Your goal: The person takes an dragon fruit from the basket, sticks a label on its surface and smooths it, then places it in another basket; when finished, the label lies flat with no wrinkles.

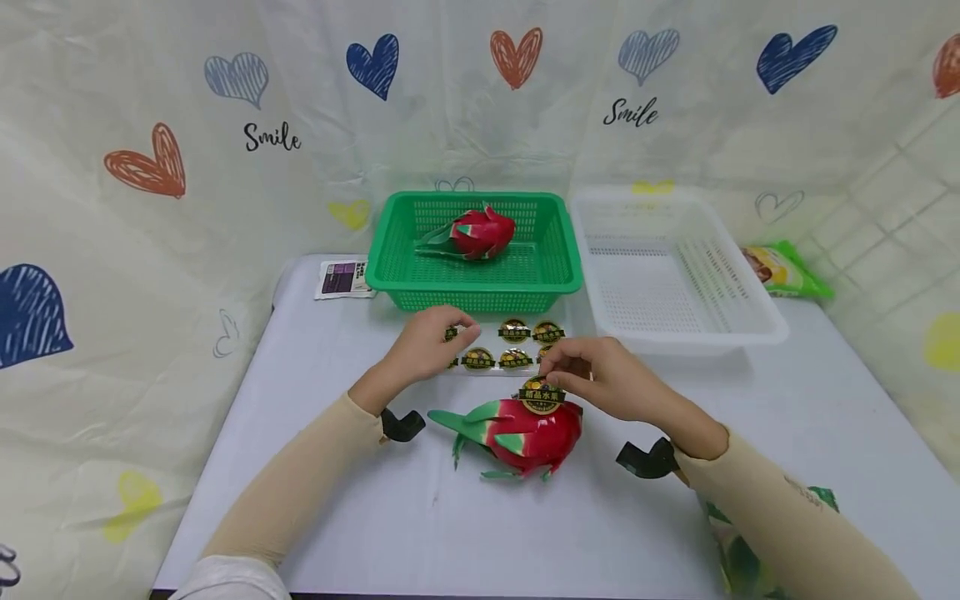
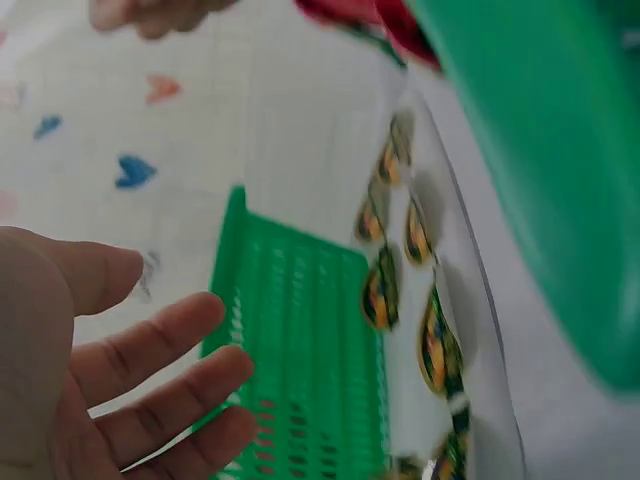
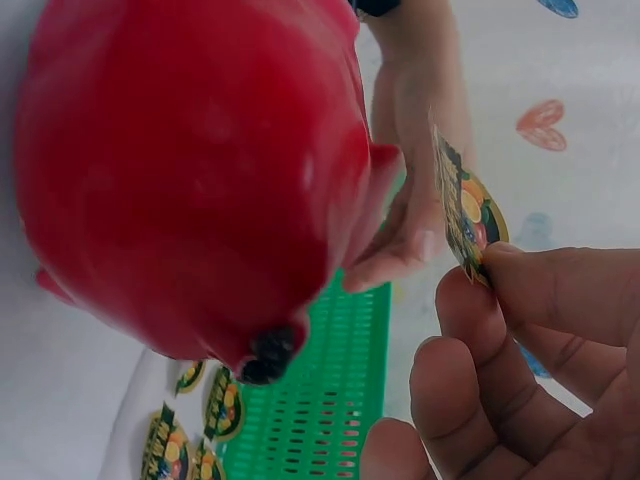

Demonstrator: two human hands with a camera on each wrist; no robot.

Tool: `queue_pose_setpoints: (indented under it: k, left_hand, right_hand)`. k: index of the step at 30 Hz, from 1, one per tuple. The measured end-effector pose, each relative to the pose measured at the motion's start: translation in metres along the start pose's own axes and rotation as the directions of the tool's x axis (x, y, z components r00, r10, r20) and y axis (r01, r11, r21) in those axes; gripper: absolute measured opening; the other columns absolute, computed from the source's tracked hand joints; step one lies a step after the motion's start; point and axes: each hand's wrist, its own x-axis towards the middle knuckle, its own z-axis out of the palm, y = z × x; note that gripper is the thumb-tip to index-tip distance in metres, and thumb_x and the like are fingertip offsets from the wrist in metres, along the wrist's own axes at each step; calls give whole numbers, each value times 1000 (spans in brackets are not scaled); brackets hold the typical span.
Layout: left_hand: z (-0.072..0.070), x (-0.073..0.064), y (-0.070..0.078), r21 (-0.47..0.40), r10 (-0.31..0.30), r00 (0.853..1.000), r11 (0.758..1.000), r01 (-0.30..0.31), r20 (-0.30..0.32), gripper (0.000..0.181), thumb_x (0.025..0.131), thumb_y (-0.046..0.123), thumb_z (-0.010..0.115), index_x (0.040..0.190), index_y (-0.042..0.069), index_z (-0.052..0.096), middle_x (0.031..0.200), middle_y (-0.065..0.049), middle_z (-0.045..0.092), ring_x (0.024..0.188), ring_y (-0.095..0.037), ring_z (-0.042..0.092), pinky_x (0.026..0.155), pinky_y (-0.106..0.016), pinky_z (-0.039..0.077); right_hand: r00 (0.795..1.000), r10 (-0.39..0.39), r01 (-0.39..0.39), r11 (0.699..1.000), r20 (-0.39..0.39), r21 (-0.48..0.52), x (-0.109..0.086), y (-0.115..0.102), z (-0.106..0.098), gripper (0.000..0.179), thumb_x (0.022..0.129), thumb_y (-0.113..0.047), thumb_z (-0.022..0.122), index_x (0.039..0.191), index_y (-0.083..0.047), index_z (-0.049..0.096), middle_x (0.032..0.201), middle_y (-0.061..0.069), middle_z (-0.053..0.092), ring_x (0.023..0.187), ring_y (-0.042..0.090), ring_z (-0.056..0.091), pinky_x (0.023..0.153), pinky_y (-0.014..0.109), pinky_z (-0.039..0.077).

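A red dragon fruit [image 1: 536, 433] with green leaf tips lies on the white table, its leafy end pointing left. Just above it my right hand [image 1: 600, 375] pinches a round gold and black sticker [image 3: 468, 205] between thumb and index finger. The sticker overlaps the fruit's upper side in the head view. My left hand [image 1: 435, 343] holds nothing; its fingers [image 2: 165, 335] are spread loosely over the left part of the sticker sheet [image 1: 489, 373]. Several more fruit stickers sit on that sheet, some hidden by my hands.
Behind the sheet stands a green basket [image 1: 474, 298] holding another dragon fruit [image 1: 483, 233]. To its right is a white basket [image 1: 686, 337]. A small packet [image 1: 343, 279] lies at left, a green-yellow bag [image 1: 791, 268] at far right, another green bag [image 1: 738, 546] under my right forearm.
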Motion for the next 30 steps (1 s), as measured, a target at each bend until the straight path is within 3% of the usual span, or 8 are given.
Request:
queue_pose_setpoints:
  k: [3,6,10,12,14,18,24,30]
  left_hand:
    - [2,-9,22,45,82,997,996,-82,6,30,106,38,60,114,16,78,116,-1,77,116,-22,69,104,-54,46]
    - [5,-18,44,3,150,986,989,-151,69,27,106,39,60,104,19,79,91,5,76,90,-14,69,86,-42,49]
    - [12,-26,68,-98,246,948,968,-230,201,28,105,39,61,89,21,76,62,10,59,59,-7,50,58,-24,42]
    - [16,-30,76,-107,283,928,958,-265,242,27,104,36,64,84,21,74,58,12,54,53,-2,45,55,-20,38]
    - [18,-33,81,-98,305,917,952,-289,258,26,103,32,67,80,21,71,56,12,51,51,0,41,53,-19,35]
    - [24,-37,86,-76,297,917,955,-287,265,24,101,28,69,78,21,69,56,13,51,51,1,42,53,-17,34]
    - [35,-39,87,-17,282,920,957,-288,273,27,101,32,69,77,21,68,56,14,52,51,1,43,52,-17,34]
    - [41,-38,91,79,256,934,956,-283,248,35,101,35,69,69,23,61,52,15,42,50,1,39,49,-17,29]
  right_hand:
    - [1000,2,-2,1000,1,13,-6,0,3,11,96,-9,74,101,-19,73,90,-6,72,76,8,64,68,24,56]
    - [1000,-6,6,1000,-2,28,-11,0,6,11,96,-9,74,101,-19,73,90,-7,72,75,7,64,67,24,55]
    - [1000,-28,28,999,-7,45,-16,0,10,12,96,-8,74,101,-19,73,89,-8,72,75,7,65,67,24,55]
    - [999,-38,38,998,-4,59,-19,-1,12,12,96,-8,74,101,-19,73,88,-8,72,75,8,66,67,24,55]
    - [999,-42,41,997,0,70,-22,-1,14,11,96,-9,74,102,-19,73,89,-8,73,75,8,66,67,24,55]
    - [1000,1,1,997,-27,78,-32,-1,17,5,98,-14,73,102,-17,72,86,-6,72,71,8,64,64,25,54]
    - [980,188,-185,982,-70,47,-54,3,26,10,98,-26,74,94,-18,71,73,-5,64,63,5,50,55,23,43]
    - [972,206,-203,979,-110,33,-60,8,34,13,96,-24,77,88,-18,69,68,-9,57,61,4,47,53,22,40]
